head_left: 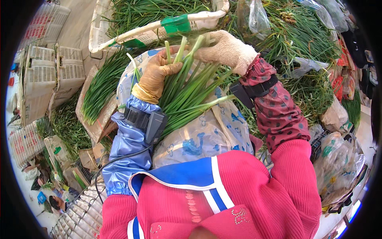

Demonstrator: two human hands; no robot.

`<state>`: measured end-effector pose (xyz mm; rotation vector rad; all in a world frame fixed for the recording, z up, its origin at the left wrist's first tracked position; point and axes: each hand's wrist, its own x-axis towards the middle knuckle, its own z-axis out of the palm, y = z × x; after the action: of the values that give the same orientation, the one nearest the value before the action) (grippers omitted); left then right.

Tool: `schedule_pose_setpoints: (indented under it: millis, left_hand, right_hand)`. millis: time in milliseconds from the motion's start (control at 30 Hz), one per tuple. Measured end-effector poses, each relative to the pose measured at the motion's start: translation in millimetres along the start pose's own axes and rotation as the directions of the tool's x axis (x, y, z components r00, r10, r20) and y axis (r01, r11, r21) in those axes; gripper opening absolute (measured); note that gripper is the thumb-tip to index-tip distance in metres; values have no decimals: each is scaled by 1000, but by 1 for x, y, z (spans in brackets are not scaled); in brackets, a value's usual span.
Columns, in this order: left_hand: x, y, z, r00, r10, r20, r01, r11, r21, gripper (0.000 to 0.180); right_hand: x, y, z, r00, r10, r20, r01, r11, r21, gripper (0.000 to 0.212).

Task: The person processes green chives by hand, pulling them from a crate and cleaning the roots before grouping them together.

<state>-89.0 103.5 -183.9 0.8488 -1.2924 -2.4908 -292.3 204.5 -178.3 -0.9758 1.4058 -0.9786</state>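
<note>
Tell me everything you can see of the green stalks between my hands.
The green stalks form a loose, fresh-looking bunch: long, slim leaves with paler ends. Most pale ends point away from your body; one juts right. The bunch lies over plastic sheeting with blue prints. Your gloved left hand holds it near the pale ends; your gloved right hand is at those ends, exact contact unclear.

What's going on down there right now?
A person has a bunch of long green stalks in the gloved left hand, pale ends pointing away from the body. The gloved right hand is at those ends; blur hides whether it grips any. The stalks lie over a blue-patterned plastic sheet across the lap. Beyond the hands stands a white crate holding more greens.
</note>
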Motion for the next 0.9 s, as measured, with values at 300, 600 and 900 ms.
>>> schedule_pose_setpoints:
  millis: [300,600,900]
  left_hand:
    - [8,-14,16,958,257,-130,-171,870,462,48]
    - [-13,13,15,934,303,-187,-216,900,380,13]
    - [-1,-20,34,976,215,-12,-142,681,719,25]
  right_hand:
    - [-1,-20,1,998,25,-53,-46,890,-454,31]
    - [18,7,-36,927,-221,-302,-88,656,-750,33]
    - [24,54,-110,665,21,-746,-82,996,-45,25]
